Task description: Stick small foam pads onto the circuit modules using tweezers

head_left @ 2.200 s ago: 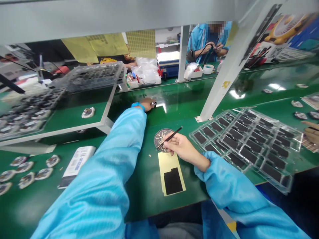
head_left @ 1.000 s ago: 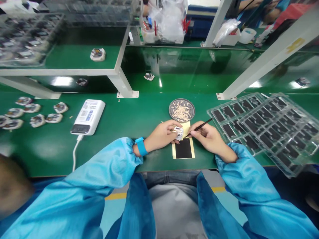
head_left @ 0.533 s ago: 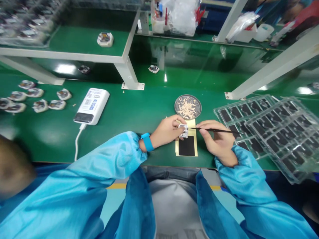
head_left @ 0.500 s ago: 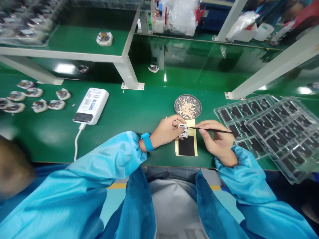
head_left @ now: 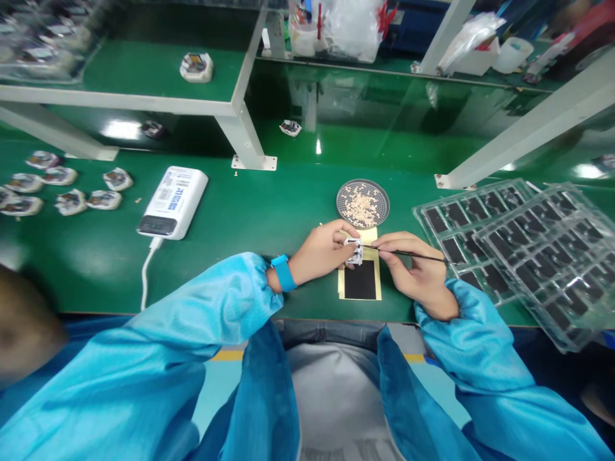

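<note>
Between the fingers and thumb of my left hand (head_left: 327,250) is a small white casing (head_left: 355,251) with dark parts inside. My right hand (head_left: 414,264) is closed on thin black tweezers (head_left: 414,254), held nearly level, with the tip at the casing's right side. Whether the tip grips anything is too small to tell. Beneath the casing lies a yellow backing sheet (head_left: 377,282) with a black rectangle (head_left: 360,280) on it. Just beyond the hands, a round dark dish (head_left: 385,203) holds many tiny beige pieces (head_left: 360,203).
Clear plastic trays (head_left: 542,250) with black pieces overlap at the right. To the left are a white power bank (head_left: 173,202) with a cable (head_left: 145,272) and several white casings (head_left: 71,202). A raised shelf (head_left: 158,70) stands at the back left; another person's head shows at left.
The tweezers' tip has moved left to the casing, and my right hand has shifted slightly left with it. My left hand keeps its hold on the casing. The view has shifted a little.
</note>
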Tool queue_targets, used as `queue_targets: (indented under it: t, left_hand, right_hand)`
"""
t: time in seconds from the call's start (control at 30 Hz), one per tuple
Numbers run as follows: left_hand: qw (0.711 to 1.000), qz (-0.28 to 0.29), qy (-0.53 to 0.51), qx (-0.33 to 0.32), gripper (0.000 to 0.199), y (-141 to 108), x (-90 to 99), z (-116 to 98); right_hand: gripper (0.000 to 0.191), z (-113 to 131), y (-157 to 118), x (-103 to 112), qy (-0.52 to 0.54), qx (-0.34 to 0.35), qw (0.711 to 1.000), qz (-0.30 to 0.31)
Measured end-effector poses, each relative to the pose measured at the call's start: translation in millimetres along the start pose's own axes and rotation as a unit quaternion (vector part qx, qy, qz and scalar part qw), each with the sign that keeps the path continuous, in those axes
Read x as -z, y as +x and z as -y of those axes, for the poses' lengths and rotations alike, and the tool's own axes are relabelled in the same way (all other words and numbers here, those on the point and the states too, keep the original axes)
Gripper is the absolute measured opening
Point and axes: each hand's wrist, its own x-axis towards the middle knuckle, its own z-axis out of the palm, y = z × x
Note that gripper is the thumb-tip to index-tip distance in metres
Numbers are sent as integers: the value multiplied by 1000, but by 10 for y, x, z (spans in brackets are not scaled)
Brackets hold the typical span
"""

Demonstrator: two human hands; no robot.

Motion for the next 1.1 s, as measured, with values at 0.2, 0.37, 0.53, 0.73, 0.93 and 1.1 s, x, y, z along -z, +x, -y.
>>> queue_targets:
  t: [0.2,0.37,0.53,0.73,0.93,1.1]
  left_hand:
    - [1000,-2,-1,5,21,-3,6,0]
    - [1000,-2,-9,-14,23,-13,0,-1]
    - [999,2,-3,-36,32,-22,1,31]
    - [999,3,8,-44,34,-27,8,14]
    - [999,36,-24,9,24,-22,25,-121]
    - [997,50,-49,35,28,-12,36,-150]
  right_hand:
    - [29,9,-8,-7,-29,5,1000,10]
    - [30,-7,-32,25,39,-3,999,-23]
    - [31,-25,-47,14,39,-12,999,7]
    - [24,-12,-25,25,68,-51,996,13]
    - [9,54,37,140,225,-113,962,109]
    - [15,42,31,52,149,-77,986,0]
